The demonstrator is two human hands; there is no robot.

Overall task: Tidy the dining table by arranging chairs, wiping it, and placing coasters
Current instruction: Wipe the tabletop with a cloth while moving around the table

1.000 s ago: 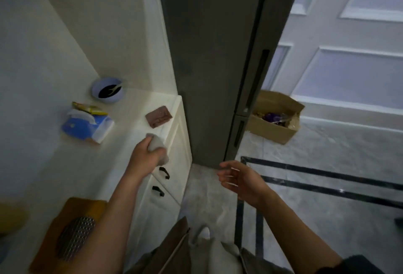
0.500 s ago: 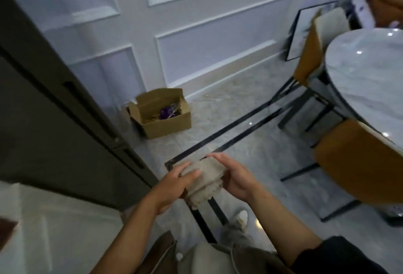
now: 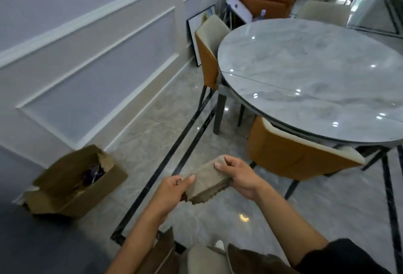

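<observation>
Head view: folded grey cloth (image 3: 207, 183) held between both hands, near centre, above the floor, apparently readied for wiping. Left hand (image 3: 172, 190) pinching the near-left end, fingers clamped; right hand (image 3: 239, 177) gripping the far-right end. Forearms extended, converging. Round marble counter (image 3: 316, 77) far right, bare; chairs (image 3: 301, 158) tucked under.

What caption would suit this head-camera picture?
Both hands, left and right, hold a folded grey cloth near the round marble table.
</observation>
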